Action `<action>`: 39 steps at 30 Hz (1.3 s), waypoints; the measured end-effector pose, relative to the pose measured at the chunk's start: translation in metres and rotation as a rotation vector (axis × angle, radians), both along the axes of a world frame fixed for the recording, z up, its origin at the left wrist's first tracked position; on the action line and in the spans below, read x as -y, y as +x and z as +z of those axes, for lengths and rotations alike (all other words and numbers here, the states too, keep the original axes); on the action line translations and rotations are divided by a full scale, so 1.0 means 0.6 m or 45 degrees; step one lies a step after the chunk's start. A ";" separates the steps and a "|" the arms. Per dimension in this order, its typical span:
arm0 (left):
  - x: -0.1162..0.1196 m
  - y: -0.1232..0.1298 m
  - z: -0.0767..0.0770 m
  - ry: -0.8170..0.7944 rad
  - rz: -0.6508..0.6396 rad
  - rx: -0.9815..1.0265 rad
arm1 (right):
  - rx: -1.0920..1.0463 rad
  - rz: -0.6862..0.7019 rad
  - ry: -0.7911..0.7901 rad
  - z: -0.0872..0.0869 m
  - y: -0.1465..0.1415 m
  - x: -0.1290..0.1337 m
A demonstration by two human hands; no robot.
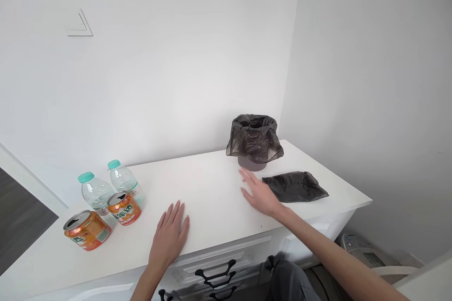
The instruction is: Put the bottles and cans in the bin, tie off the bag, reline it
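Observation:
My left hand (169, 235) lies flat on the white countertop (197, 183), fingers spread, holding nothing. Two orange cans, one nearer (88, 230) and one farther (124, 208), stand to its left with their tops opened. Behind them are two clear bottles with teal caps, one at the left (93, 190) and one beside it (123, 178). My right hand (259, 193) is empty, fingers apart, just left of a folded black plastic bag (298, 187). Beyond that hand stands a small bin (252, 164) lined with a black bag (254, 141).
White walls rise behind and to the right of the counter. Drawers with black handles (215, 273) are below its front edge. A grey appliance (367, 254) sits on the floor at the lower right, near a grey-clothed knee (291, 282).

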State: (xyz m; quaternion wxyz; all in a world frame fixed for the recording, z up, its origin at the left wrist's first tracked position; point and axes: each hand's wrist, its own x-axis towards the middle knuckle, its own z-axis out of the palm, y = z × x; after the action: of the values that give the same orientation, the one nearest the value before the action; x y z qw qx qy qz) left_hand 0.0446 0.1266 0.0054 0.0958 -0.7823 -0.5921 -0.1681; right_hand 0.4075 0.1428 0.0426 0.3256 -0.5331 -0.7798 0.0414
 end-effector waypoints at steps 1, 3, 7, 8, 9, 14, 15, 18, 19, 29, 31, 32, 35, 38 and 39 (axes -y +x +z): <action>0.000 0.000 0.000 0.004 -0.002 0.006 | -0.068 -0.040 0.108 0.027 0.007 -0.004; 0.000 -0.001 -0.002 0.007 -0.004 0.016 | -0.168 -0.137 0.308 0.085 0.024 -0.015; 0.000 -0.003 -0.005 0.029 -0.011 0.039 | -0.150 -0.345 0.500 0.190 0.066 -0.050; 0.000 -0.003 -0.005 0.034 -0.014 0.042 | -0.130 -0.384 0.498 0.209 0.077 -0.062; 0.000 -0.003 -0.004 0.035 -0.015 0.042 | -0.103 -0.417 0.472 0.225 0.088 -0.076; 0.003 -0.003 0.000 -0.002 0.003 0.024 | 0.066 -0.435 0.172 0.255 0.124 -0.136; 0.004 -0.003 0.001 -0.009 0.006 0.023 | 0.076 -0.421 0.151 0.255 0.126 -0.143; 0.005 -0.004 0.002 -0.012 0.002 0.035 | 0.056 -0.388 0.169 0.250 0.126 -0.152; 0.005 -0.004 0.002 -0.009 0.000 0.041 | 0.044 -0.373 0.179 0.248 0.124 -0.151; 0.001 -0.006 0.005 0.005 -0.013 0.038 | -0.143 -0.027 0.210 0.254 0.057 -0.059; 0.001 -0.006 0.007 0.002 -0.013 0.031 | -0.185 0.052 0.187 0.258 0.036 -0.033; 0.000 -0.006 0.008 0.000 -0.013 0.028 | -0.197 0.089 0.179 0.259 0.026 -0.022; -0.002 -0.004 0.011 0.003 -0.017 0.027 | -0.231 0.198 0.163 0.263 -0.001 0.005; -0.004 -0.003 0.013 0.015 -0.029 0.042 | -0.265 0.301 0.141 0.267 -0.020 0.023; -0.003 -0.003 0.014 0.017 -0.038 0.051 | -0.279 0.331 0.137 0.267 -0.023 0.029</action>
State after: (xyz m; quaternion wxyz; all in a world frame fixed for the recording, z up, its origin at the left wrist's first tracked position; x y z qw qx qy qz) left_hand 0.0429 0.1285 0.0137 0.0865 -0.7868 -0.5811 -0.1891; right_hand 0.3937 0.1253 0.2027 0.4287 -0.4018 -0.8031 0.0992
